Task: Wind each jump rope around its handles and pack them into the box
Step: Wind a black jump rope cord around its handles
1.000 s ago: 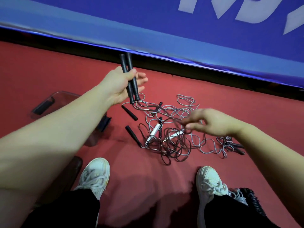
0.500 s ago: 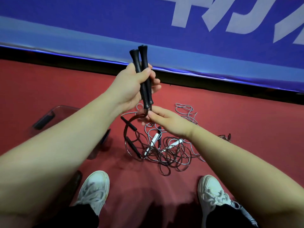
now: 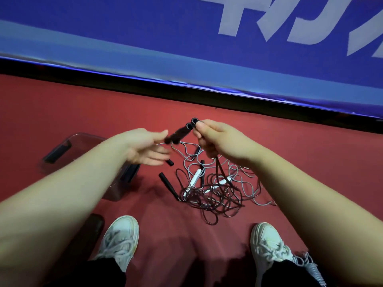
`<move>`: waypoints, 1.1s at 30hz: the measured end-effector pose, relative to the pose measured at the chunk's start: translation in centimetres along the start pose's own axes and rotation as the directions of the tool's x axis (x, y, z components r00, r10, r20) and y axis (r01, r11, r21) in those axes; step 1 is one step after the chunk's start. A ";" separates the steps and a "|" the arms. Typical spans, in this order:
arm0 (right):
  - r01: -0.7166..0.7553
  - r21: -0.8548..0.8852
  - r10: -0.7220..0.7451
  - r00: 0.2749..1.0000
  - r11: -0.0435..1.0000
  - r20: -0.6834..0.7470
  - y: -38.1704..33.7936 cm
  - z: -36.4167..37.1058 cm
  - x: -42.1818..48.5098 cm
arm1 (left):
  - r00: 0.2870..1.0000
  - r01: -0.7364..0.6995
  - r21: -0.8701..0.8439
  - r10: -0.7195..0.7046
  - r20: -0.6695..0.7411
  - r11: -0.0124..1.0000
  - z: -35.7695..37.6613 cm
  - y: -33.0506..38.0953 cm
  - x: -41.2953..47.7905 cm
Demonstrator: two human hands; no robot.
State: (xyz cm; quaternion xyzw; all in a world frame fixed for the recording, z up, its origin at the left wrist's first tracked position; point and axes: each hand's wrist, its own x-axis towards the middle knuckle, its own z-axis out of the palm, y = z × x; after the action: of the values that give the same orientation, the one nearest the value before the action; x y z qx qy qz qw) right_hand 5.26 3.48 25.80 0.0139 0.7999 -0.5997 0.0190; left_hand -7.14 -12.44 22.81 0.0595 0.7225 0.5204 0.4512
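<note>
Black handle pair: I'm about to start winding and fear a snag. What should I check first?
1. Black handles side by side: ok.
2. Right hand grip on their top ends: ok.
3. Left hand grip: not ok, its fingers lie straight beside the lower ends.
4. Cord free of the tangled pile: not ok, it runs down into it.
5. Clear box open: cannot tell.

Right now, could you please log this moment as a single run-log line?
right hand: grips black handles | left hand: open, beside handles | dark rope: hangs into floor tangle | box: on floor at left
</note>
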 end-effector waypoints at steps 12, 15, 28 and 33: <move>-0.073 -0.052 0.072 0.997 0.996 -0.023 0.1 -0.8 -0.4 | 0.675 -0.569 0.675 0.736 0.056 0.470 5.1 1.2 -0.7; -0.062 -0.059 0.062 0.998 0.996 -0.009 0.1 -0.9 -0.5 | 0.645 -0.552 0.717 0.763 0.043 0.426 5.5 1.3 -0.5; -0.147 0.109 0.161 0.979 0.983 -0.125 0.9 -1.9 -0.5 | 0.585 -0.620 0.507 0.783 -0.210 0.599 4.9 1.5 0.7; -0.218 0.382 0.290 0.947 0.898 -0.142 1.4 -1.4 -0.1 | 0.619 -0.674 0.281 0.730 -0.289 0.683 4.5 1.7 0.4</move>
State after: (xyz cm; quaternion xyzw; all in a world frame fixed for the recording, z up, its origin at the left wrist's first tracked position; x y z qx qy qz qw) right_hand 5.39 5.22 24.86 0.1802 0.6651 -0.7245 0.0161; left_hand -4.81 -8.32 23.68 0.2685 0.7494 0.6025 0.0575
